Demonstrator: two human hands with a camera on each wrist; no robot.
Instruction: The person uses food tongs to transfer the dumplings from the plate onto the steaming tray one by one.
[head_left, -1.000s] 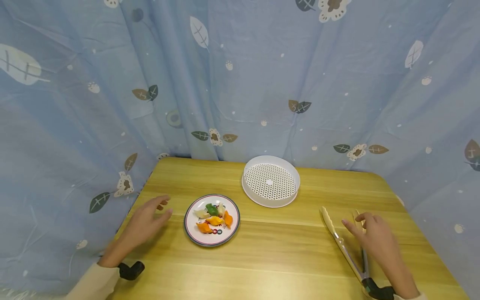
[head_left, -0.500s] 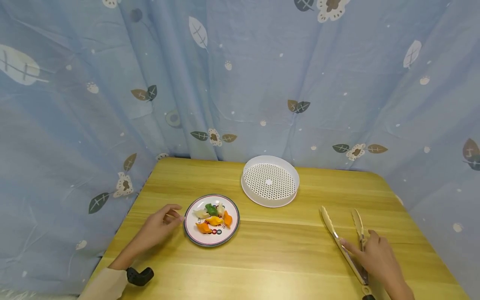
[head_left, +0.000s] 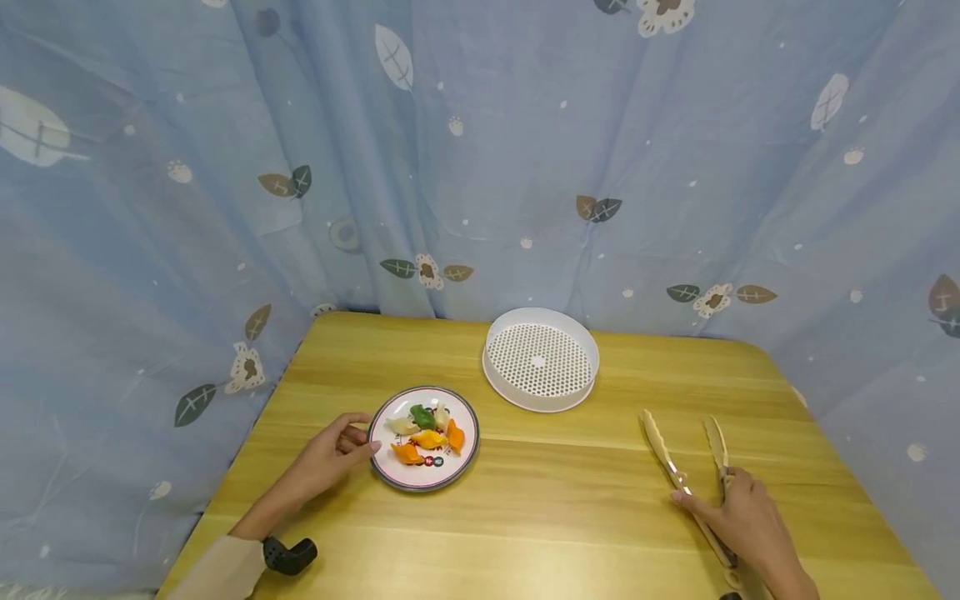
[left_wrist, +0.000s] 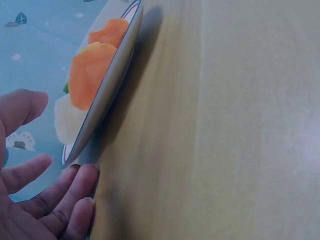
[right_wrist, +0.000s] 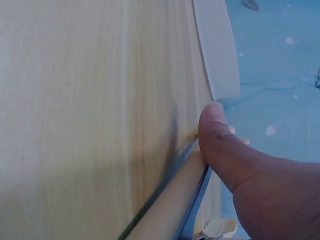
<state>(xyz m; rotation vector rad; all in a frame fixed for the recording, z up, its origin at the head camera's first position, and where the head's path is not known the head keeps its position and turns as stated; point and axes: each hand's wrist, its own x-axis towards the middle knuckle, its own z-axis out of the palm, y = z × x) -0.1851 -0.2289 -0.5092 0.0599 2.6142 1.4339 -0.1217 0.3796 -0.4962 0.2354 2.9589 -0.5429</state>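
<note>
At the left side of a round plate [head_left: 397,477] is my left hand [head_left: 322,458]. Its thumb extends over the rim, apart from it, and in the left wrist view the fingertips [left_wrist: 85,175] meet or nearly meet the rim's underside. Small dumpling-shaped pieces in orange [head_left: 407,453], yellow, green and cream lie on the plate. My right hand [head_left: 750,517] holds a pair of tongs [head_left: 693,508] at the right, thumb on one arm and fingers on the other. The tongs' pale scalloped tips stand spread. In the right wrist view the thumb [right_wrist: 220,135] presses an arm; the other fingers are mostly hidden.
A white round steamer basket [head_left: 538,400] with a perforated base stands at the back middle of the wooden table [head_left: 555,508]. Behind and beside the table hangs a blue patterned curtain [head_left: 510,150].
My left hand has moved right to the plate's rim. My right hand has come down and closed around the tongs' arms. Plate and basket have stayed in place.
</note>
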